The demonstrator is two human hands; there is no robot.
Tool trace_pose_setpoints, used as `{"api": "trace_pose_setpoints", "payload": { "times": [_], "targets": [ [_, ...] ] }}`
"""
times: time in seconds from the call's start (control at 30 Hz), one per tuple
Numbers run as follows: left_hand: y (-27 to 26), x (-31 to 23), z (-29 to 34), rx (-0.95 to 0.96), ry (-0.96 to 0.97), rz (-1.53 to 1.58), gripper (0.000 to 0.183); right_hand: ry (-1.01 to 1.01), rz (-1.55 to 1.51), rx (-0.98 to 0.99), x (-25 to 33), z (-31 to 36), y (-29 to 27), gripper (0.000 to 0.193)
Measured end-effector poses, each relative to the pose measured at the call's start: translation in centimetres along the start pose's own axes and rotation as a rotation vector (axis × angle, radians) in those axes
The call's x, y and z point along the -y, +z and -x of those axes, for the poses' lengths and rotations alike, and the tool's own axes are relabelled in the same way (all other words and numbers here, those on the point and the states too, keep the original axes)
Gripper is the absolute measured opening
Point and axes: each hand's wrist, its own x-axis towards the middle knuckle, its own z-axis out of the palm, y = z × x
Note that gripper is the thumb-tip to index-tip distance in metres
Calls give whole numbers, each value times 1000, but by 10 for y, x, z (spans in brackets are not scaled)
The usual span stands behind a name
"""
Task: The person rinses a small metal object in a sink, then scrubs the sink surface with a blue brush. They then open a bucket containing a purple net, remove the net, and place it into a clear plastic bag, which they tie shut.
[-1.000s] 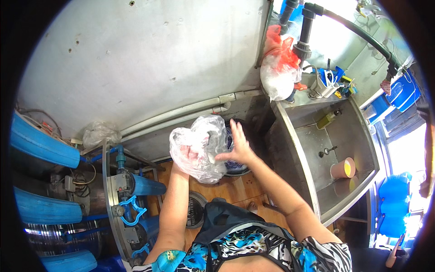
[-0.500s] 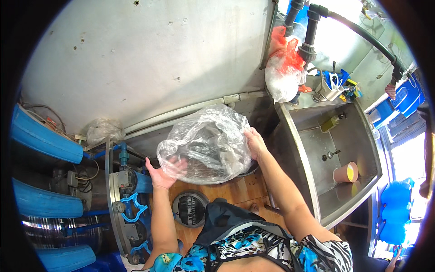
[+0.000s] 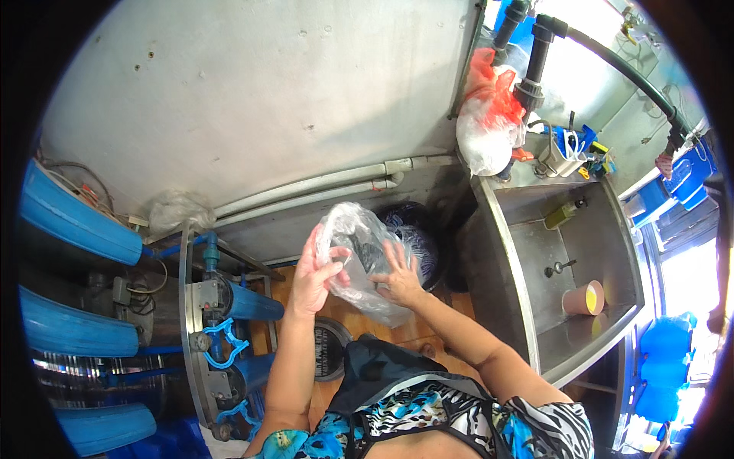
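In front of me hangs a clear plastic bag (image 3: 355, 229), crumpled and gathered to a narrower shape, its mouth facing up. My left hand (image 3: 312, 275) grips the bag's left side, with the thumb and some fingers at its rim. Against the right side of the bag lies my right hand (image 3: 400, 279), fingers spread and pressed to the film rather than closed round it. Just behind the bag is a dark container (image 3: 417, 237) with shiny dark plastic in it. Below, a round black lid-like disc with pale lettering (image 3: 330, 348) rests on the wooden floor, partly hidden by my left arm.
To the right stands a steel sink (image 3: 539, 237) with a pinkish cup (image 3: 583, 298) inside. A red and white plastic bag (image 3: 489, 115) sits at its back corner. Blue filter cylinders (image 3: 76, 321) on a metal frame fill the left. White pipes (image 3: 306, 187) run along the wall.
The bag, spread wide before, is now bunched smaller between my hands. My left hand has moved up and right and closed on it; my right hand has come left and lower, fingers opening out.
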Motion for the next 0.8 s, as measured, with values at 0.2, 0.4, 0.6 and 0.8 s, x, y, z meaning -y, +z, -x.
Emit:
{"api": "trace_pose_setpoints", "payload": {
  "times": [0.2, 0.4, 0.6, 0.8],
  "targets": [
    [-60, -56, 29, 3, 184, -12, 91, 641, -634, 330, -66, 5, 60, 99],
    [-141, -71, 21, -689, -209, -1854, 45, 214, -830, 104, -68, -56, 3, 111],
    [-158, -39, 31, -820, -179, -2061, 83, 6, -535, -625, -20, -78, 5, 82],
    [-196, -3, 60, -220, -863, -1952, 74, 57, -91, 513, -37, -33, 57, 61]
  ]
}}
